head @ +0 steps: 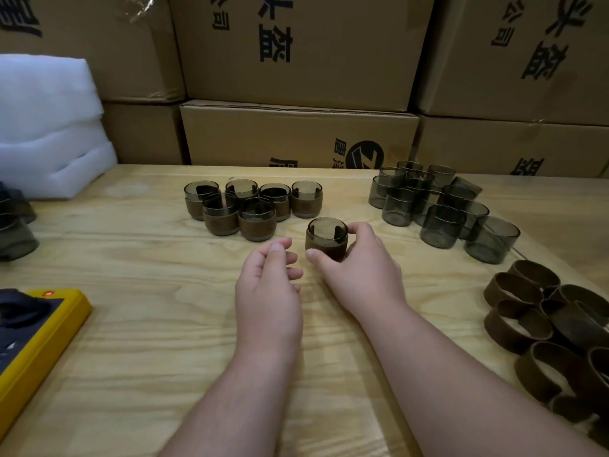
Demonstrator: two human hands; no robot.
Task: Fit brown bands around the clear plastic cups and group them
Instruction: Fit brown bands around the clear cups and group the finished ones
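From the head view, the right hand [359,258] curls thumb and fingers round a banded cup [327,239] just in front-right of the finished group [252,206], the left hand [268,285] loosely curled, holding nothing, beside it; best slide it upright against that group, brown band kept level.

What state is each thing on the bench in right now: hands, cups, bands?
right hand: grips the banded cup, upright on the table
banded cup: band fitted, apart from the group
left hand: fingers loosely curled, holds nothing
finished group: six banded cups, upright, clustered
bare cups: no bands, upright, clustered on the right
loose bands: piled at right edge, unused
yellow device: red light on
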